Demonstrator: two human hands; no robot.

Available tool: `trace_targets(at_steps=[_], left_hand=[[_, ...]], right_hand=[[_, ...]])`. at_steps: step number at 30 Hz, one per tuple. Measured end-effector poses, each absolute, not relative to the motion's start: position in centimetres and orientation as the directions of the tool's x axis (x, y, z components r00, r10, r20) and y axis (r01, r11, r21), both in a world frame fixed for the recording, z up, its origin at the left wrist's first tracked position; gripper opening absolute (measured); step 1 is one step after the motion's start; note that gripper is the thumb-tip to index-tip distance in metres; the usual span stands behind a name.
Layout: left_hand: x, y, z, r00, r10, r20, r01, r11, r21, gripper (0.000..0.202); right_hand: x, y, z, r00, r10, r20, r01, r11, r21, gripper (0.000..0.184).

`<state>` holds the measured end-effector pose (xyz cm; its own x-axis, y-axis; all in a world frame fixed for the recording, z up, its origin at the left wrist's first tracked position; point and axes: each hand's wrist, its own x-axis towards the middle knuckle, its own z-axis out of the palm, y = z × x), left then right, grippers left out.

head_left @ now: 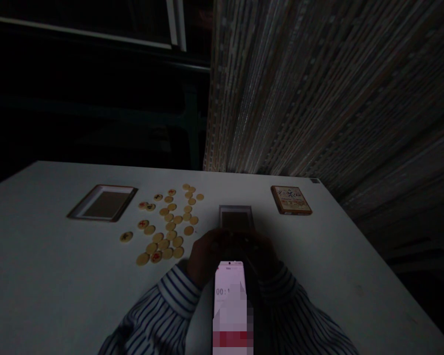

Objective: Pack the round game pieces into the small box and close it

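Note:
My left hand (209, 251) and my right hand (261, 251) come together at the near side of a small open box (252, 217), overlapping its front part. Both hands look closed, fingers curled in toward each other. Deep shadow covers the fingertips, and what they hold cannot be made out. To the left of my left hand, many round xiangqi pieces (170, 227) lie loose on the white table (77, 276). Most are plain side up; a few show red characters (156, 257) or dark ones (126, 236).
A lit phone (231, 296) with a timer stands between my forearms. An open tray-like box part (124, 204) lies at the far left. A flat printed box (291, 200) sits at the right. A string curtain (251, 98) hangs beyond the table's back edge.

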<state>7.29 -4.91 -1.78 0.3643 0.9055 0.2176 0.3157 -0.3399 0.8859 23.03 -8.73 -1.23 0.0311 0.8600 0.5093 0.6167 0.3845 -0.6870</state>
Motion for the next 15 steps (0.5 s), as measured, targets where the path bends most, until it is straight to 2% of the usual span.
trace_targets(at_steps=[8, 15], left_hand=[[7.35, -4.78, -1.15, 0.316, 0.937, 0.15, 0.28, -0.243, 0.929, 0.023], [7.39, -4.78, -1.2, 0.275, 0.951, 0.14, 0.24, -0.208, 0.948, 0.024]], right_hand=[[23.06, -8.79, -2.07, 0.125, 0.879, 0.46, 0.621, 0.292, -0.728, 0.016], [22.76, -8.76, -1.23, 0.118, 0.857, 0.501, 0.623, 0.329, -0.71, 0.016]])
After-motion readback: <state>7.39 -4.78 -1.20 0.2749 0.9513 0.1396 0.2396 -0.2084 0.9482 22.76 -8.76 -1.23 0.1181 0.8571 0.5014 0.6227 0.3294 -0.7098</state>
